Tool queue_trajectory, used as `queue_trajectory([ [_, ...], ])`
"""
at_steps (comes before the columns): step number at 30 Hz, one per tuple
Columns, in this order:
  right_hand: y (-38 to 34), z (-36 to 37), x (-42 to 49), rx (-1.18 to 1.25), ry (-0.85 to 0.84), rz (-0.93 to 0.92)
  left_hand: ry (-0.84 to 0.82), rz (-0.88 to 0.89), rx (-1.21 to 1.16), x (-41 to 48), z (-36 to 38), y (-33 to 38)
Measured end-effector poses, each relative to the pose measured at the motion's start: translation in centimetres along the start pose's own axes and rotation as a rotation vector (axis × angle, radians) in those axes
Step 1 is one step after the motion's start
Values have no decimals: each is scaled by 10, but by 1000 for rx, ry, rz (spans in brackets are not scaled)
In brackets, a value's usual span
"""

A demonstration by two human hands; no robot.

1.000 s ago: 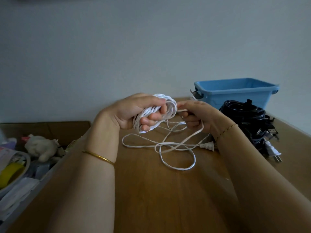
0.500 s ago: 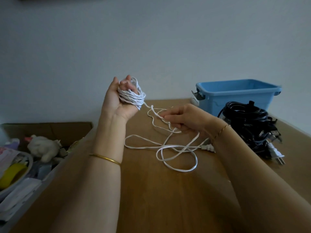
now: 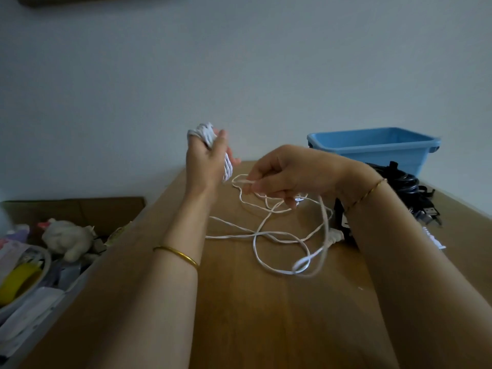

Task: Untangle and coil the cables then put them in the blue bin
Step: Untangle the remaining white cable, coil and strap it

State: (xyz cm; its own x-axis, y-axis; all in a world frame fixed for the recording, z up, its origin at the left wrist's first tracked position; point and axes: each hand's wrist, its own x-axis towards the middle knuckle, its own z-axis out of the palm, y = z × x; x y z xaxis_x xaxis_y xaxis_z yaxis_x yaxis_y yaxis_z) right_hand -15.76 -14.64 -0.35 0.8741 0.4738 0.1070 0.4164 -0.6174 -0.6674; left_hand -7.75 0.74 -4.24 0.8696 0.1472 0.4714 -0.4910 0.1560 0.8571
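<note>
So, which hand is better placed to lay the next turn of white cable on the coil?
Right. The right hand pinches the loose white cable beside the coil and can carry it round. The left hand holds the coil wound on it, serving as spool.

A brown wooden table (image 3: 266, 328) runs from the near edge back to the wall. Loose, crossing loops of a white cable (image 3: 255, 235) sprawl over its middle, and the cable's plug (image 3: 336, 235) lies at their right side; the nearest loop is blurred. A blue bin (image 3: 372, 146) stands at the far right corner. Just in front of the bin sits a bundle of black cables (image 3: 404, 182), touching it or nearly so.
</note>
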Motion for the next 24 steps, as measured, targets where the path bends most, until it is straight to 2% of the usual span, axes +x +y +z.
queue_trajectory([
  [1,-1,-4,-3,6,50,1,-72,66,182,-2,0,-3],
  [3,0,-11,-6,-60,191,2,-244,35,337,-8,0,1],
  [7,13,-14,1,-344,525,-62,-695,-232,313,-22,5,16],
  [9,21,-13,5,-370,640,-90,-803,-326,193,-25,7,16],
  [12,34,-9,10,-321,720,-138,-772,-423,34,-23,3,18],
  [15,49,-5,12,-245,784,-99,-755,-599,-230,-15,-4,23],
  [17,55,0,15,-178,742,-72,-810,-719,-481,-11,-5,23],
  [20,51,14,26,-216,653,-61,-918,-836,-897,0,-7,14],
  [22,47,20,30,-220,560,-10,-833,-832,-1066,4,-8,16],
  [24,42,28,33,-201,385,64,-599,-724,-1086,6,-6,20],
])
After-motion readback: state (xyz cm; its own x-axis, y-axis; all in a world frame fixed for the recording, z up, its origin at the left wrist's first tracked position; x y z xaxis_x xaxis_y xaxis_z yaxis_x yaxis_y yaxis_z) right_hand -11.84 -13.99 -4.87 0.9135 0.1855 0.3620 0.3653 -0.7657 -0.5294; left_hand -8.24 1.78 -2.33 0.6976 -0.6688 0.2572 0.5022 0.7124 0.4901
